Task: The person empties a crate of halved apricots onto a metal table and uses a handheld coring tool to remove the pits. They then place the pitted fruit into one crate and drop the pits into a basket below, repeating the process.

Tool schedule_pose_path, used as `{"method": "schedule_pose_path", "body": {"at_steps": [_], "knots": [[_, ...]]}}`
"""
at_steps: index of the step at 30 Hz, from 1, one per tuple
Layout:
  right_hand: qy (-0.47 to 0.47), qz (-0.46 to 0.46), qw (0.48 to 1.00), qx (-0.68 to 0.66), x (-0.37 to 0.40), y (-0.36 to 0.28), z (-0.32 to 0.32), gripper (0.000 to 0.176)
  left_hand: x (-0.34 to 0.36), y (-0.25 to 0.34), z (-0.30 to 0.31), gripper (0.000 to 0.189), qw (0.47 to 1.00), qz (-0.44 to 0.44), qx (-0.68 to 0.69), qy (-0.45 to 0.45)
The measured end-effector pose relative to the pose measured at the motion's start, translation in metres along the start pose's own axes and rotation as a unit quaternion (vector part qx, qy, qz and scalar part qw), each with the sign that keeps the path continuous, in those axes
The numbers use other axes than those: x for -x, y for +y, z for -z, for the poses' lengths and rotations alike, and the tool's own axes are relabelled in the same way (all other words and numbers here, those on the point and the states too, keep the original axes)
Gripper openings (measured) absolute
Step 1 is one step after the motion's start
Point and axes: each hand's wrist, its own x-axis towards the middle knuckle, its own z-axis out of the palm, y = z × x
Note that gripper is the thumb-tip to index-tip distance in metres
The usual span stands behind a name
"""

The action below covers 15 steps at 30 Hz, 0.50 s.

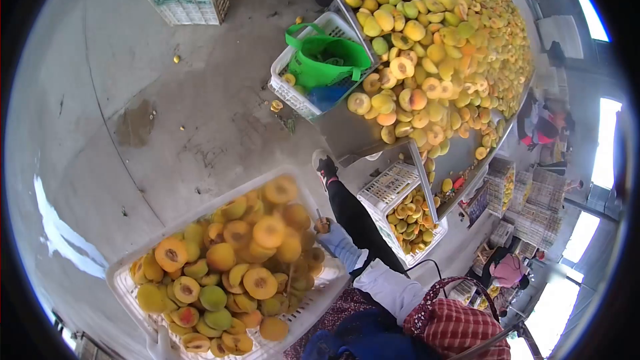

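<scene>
And here's the right hand at the end of the white crate, fingers apparently curled over the rim, likely to bear its weight; the left hand is out of sight, so its fingers can't be told. Inside the crate, low in view, sit heaped peach halves, yellow-orange, some greenish, several showing brownish hollows, the upper ones blurred.

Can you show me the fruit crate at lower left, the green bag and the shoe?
Fruit crate [319,302]: head view, on its slotted right side.
Green bag [313,69]: head view, on its body.
Shoe [326,166]: head view, on its dark upper.
</scene>
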Motion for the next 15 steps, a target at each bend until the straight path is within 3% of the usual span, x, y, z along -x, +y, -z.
{"method": "schedule_pose_path", "body": {"at_steps": [3, 8, 10, 12, 13, 14, 15], "knots": [[-0.022, 0.002, 1.0, -0.013, 0.071, -0.073, 0.039, 0.046, 0.056, 0.034, 0.028, 0.008, 0.998, -0.057, -0.03, -0.008], [0.01, 0.086, 0.994, -0.071, 0.115, -0.081, 0.111, 0.042, 0.137, 0.069, 0.036, 0.009, 0.99, -0.131, -0.038, -0.025], [0.028, 0.127, 0.987, -0.09, 0.108, -0.087, 0.152, 0.042, 0.17, 0.085, 0.019, 0.011, 0.986, -0.159, -0.029, -0.04], [0.01, 0.095, 0.994, -0.057, 0.14, -0.136, 0.227, 0.045, 0.203, 0.105, -0.007, 0.013, 0.98, -0.183, -0.035, -0.062], [0.009, 0.103, 0.99, -0.093, 0.112, -0.113, 0.241, 0.042, 0.218, 0.115, -0.024, 0.015, 0.978, -0.193, -0.036, -0.075], [0.085, 0.106, 0.99, -0.026, 0.082, -0.093, 0.257, 0.036, 0.234, 0.125, -0.042, 0.016, 0.974, -0.204, -0.037, -0.094], [0.035, 0.091, 0.995, -0.026, 0.109, -0.118, 0.305, 0.036, 0.25, 0.135, -0.059, 0.017, 0.97, -0.211, -0.037, -0.119]]}}
